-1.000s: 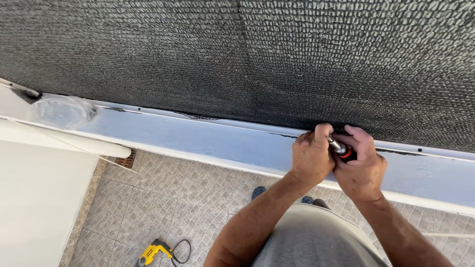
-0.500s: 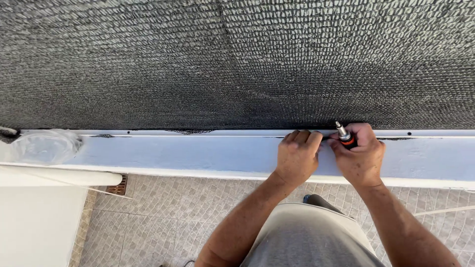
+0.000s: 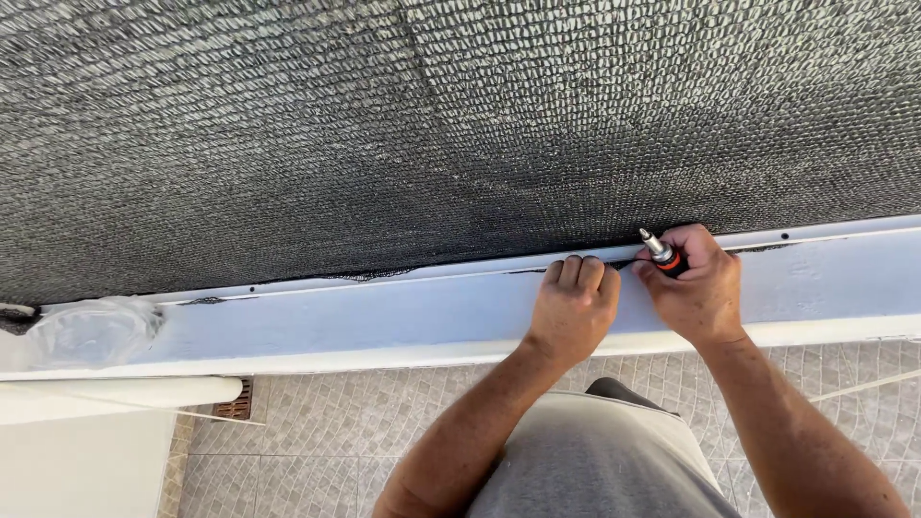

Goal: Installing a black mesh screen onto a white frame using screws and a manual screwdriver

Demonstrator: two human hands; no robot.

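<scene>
My right hand point(image 3: 698, 288) grips a screwdriver point(image 3: 660, 249) with an orange and black handle, its metal tip pointing up and left at the lower edge of a dark woven mesh screen point(image 3: 460, 125). My left hand point(image 3: 574, 307) rests with curled fingers on the white ledge point(image 3: 336, 321), fingertips at the seam under the mesh, just left of the screwdriver. The two hands almost touch.
A crumpled clear plastic bag point(image 3: 91, 331) lies on the ledge at the far left. Below is a tiled floor point(image 3: 317, 432) with a small drain grate point(image 3: 235, 401). A white wall top point(image 3: 106, 395) stands at the lower left.
The view has shifted, so the ledge now tilts up to the right. My left hand has moved slightly left and flattened on the ledge; the right hand still holds the screwdriver at the mesh edge.
</scene>
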